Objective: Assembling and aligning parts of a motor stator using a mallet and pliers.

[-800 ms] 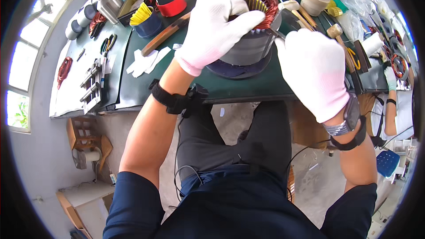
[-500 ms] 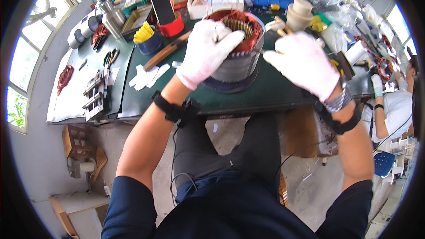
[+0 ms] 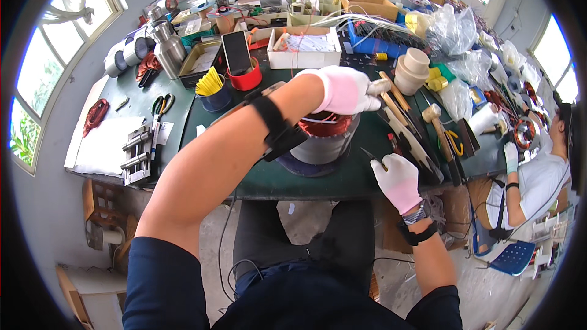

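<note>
A motor stator with a grey ring body and red-brown copper windings stands on a dark round base at the table's near edge. Reaching across above it, my left hand in a white and pink glove has its fingertips apart beside wooden tool handles. The hand and wrist cover most of the stator's top. To the right of the stator, my gloved right hand is closed round a thin pointed tool; its tip points toward the stator and the rest is hidden in the fist.
Right of the stator lie long dark-bladed tools and a wooden-headed mallet. Behind are a white box, a phone in a red holder, and a blue cup of yellow strips. A co-worker sits at right.
My left hand has left the stator's near left side and crossed rightward over it toward the handles. My right hand has drawn back from the stator toward me, keeping the thin tool.
</note>
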